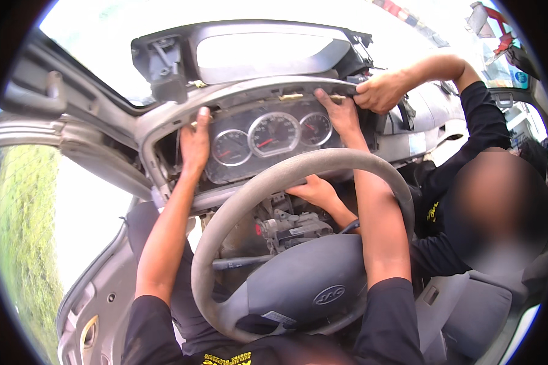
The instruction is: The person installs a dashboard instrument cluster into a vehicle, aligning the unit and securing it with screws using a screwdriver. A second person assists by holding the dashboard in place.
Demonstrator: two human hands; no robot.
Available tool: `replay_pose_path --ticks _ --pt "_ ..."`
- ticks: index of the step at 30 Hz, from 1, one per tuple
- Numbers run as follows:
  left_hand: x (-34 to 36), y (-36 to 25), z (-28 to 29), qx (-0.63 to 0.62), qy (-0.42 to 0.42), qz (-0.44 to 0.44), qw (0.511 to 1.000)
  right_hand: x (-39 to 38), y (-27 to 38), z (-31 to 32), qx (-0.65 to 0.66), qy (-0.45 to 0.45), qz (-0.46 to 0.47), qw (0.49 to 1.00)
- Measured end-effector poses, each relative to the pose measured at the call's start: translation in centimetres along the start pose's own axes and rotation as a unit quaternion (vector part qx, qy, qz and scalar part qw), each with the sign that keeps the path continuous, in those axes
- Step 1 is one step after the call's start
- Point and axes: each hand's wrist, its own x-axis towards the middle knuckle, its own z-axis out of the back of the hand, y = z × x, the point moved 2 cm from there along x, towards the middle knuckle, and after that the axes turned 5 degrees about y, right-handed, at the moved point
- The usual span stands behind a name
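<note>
An instrument cluster (273, 135) with three round dials sits tilted in the dashboard opening behind the steering wheel. My left hand (194, 145) grips its left end, thumb pointing up and fingers hidden behind the edge. At the upper right corner, my right hand (342, 115) clasps the cluster, the thumb raised near the surround's rim and the other fingers partly out of sight. The grey dashboard surround (146, 131) arches over the cluster. A co-worker's hand (380, 91) holds the surround's upper right edge, while their other hand (318, 191) reaches under the cluster.
The steering wheel (202, 261) stands between my forearms. Below the cluster, the steering column parts (292, 228) are exposed. A loose dark trim hood (243, 30) lies above the dashboard against the windscreen. The co-worker (469, 152) leans in from the right; the door (97, 304) is at left.
</note>
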Motion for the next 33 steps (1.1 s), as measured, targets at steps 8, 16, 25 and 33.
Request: replay_pose_path --ticks 8,16,25,33 --pt "-0.2 0.1 1.2 -0.011 0.025 0.049 0.998 0.1 0.4 -0.8 0.102 0.005 0.073 0.992" --pt "-0.3 -0.4 1.8 -0.082 0.034 0.038 0.995 0.3 0.8 -1.0 0.122 0.01 0.04 0.992" --pt "-1.0 -1.0 2.2 -0.129 0.07 0.115 0.982 -0.5 1.4 -0.7 0.121 0.027 -0.019 0.992" --pt "-1.2 -0.7 1.8 -0.177 0.041 0.122 0.976 -0.3 0.6 -0.9 0.117 0.017 0.002 0.993"
